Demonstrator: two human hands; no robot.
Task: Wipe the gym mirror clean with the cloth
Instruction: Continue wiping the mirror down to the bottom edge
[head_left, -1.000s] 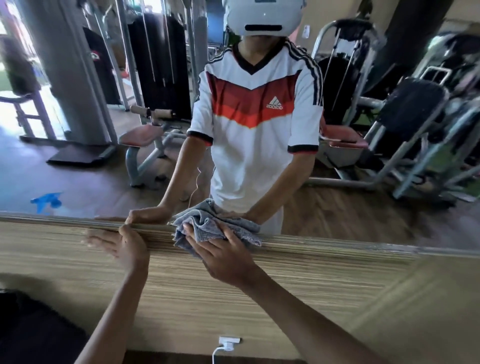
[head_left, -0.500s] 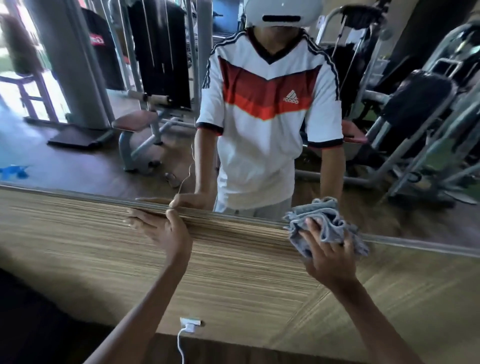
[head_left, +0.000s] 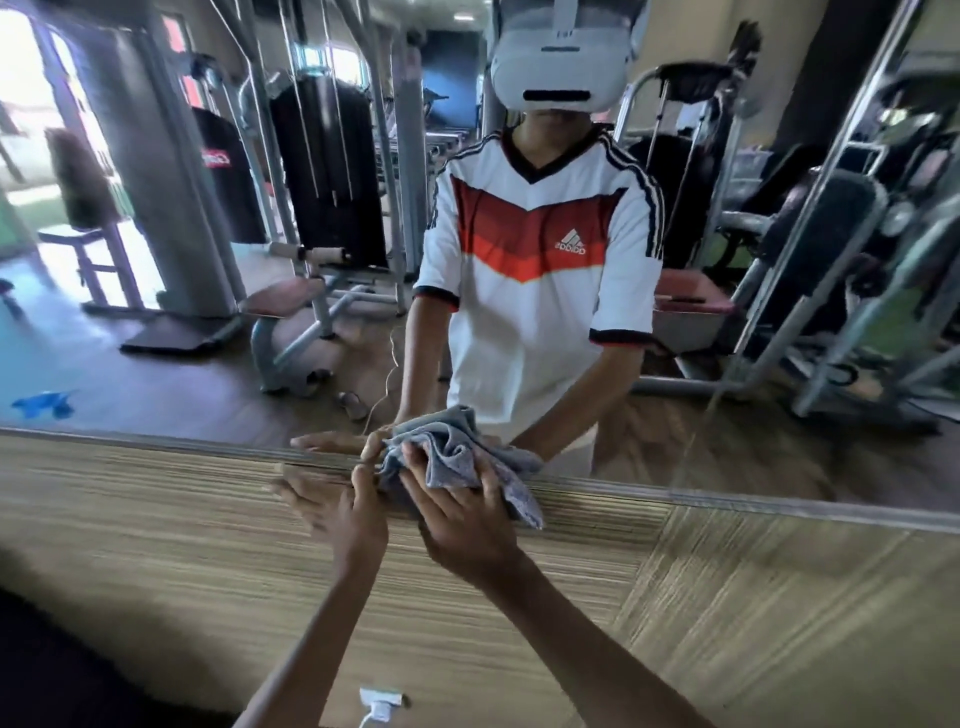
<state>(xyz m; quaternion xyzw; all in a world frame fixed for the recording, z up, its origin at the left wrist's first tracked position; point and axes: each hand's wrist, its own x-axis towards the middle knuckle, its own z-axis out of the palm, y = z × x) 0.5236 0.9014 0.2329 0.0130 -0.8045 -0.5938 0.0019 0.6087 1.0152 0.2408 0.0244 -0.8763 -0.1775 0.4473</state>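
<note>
The gym mirror (head_left: 182, 374) fills the upper part of the head view, and its metal lower frame runs across above a striped wooden wall panel (head_left: 208, 545). A crumpled grey cloth (head_left: 452, 457) is pressed against the mirror's bottom edge. My right hand (head_left: 462, 525) grips the cloth from below, fingers spread over it. Just left of the cloth, my left hand (head_left: 337, 509) rests flat on the panel under the frame, fingers straight. The mirror reflects a person in a white and red jersey with both hands.
A white plug with its cable (head_left: 382, 707) sits in a socket low on the panel. The mirror shows reflected gym machines, a padded bench (head_left: 280, 304) and a blue object (head_left: 44, 404) on the floor. A second mirror pane joins at the right (head_left: 779, 260).
My right hand has swept the cloth back left along the mirror's bottom edge, ending beside my left hand. The view has tilted upward and shifted.
</note>
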